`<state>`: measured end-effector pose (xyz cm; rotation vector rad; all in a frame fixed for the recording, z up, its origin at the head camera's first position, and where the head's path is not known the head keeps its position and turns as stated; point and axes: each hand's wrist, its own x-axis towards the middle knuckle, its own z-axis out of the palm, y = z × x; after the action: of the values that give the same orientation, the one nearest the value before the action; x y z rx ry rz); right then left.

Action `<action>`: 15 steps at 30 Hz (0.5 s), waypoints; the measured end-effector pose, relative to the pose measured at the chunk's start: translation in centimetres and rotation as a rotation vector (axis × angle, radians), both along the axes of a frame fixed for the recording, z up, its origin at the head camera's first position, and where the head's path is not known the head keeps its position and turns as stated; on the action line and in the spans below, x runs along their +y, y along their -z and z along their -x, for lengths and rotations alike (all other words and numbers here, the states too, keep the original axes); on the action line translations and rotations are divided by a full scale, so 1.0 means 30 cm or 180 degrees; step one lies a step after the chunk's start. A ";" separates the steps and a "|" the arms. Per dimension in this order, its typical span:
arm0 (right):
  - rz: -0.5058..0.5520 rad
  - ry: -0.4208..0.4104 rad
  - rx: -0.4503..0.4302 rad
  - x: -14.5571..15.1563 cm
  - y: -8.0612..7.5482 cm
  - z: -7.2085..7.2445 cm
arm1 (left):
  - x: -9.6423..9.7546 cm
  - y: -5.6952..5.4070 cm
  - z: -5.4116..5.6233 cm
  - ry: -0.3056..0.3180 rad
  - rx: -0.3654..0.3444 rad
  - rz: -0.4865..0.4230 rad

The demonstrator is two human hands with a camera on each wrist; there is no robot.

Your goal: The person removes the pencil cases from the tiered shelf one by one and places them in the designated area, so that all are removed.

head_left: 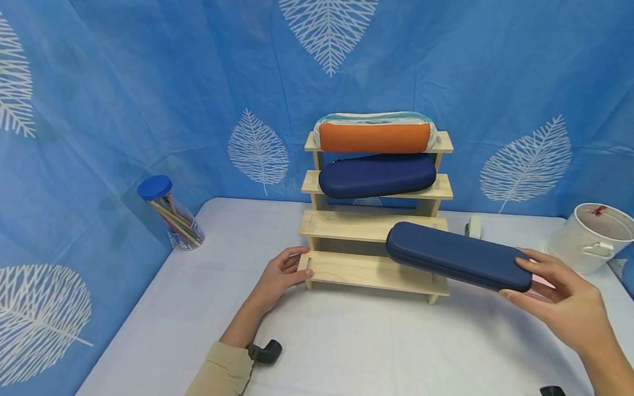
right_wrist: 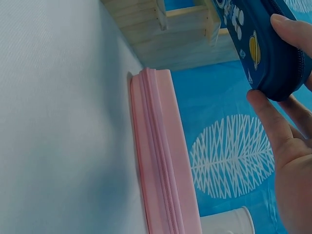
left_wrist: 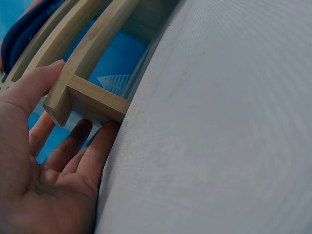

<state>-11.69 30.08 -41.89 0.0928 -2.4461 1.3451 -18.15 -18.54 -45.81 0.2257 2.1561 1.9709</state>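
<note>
My right hand (head_left: 571,302) pinches one end of a dark blue zipped pencil case (head_left: 456,257), thumb and fingers on opposite sides. The case hangs in the air, its far end overlapping the right of the wooden tiered rack (head_left: 367,269) in the head view. Planets and other printed figures show on its underside in the right wrist view. With my left hand (head_left: 284,275) I grip the left end of the rack's lowest tier, thumb on top. A second dark blue case (head_left: 379,176) and an orange and white pouch (head_left: 373,137) lie on the upper two tiers.
A pink case (right_wrist: 163,156) sits on the white table at right, mostly hidden by my right hand in the head view. Behind it stands a white pot (head_left: 590,241). A clear jar of sticks with a blue lid (head_left: 154,188) is at left. Blue leaf-print cloth hangs behind.
</note>
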 end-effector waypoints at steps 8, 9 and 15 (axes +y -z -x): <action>0.0008 -0.0038 0.0090 0.013 0.009 -0.011 | -0.002 0.004 -0.002 0.0009 -0.0009 -0.0017; -0.0005 -0.0027 0.0089 0.015 0.009 -0.012 | -0.002 0.006 -0.001 0.0011 -0.0006 -0.0016; -0.0059 0.0045 0.0030 0.023 0.009 -0.024 | -0.003 0.010 -0.001 0.0023 -0.0001 -0.0018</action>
<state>-10.96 30.77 -42.15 0.0862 -2.4473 1.3132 -18.13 -18.62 -46.11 0.2340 2.1468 1.9733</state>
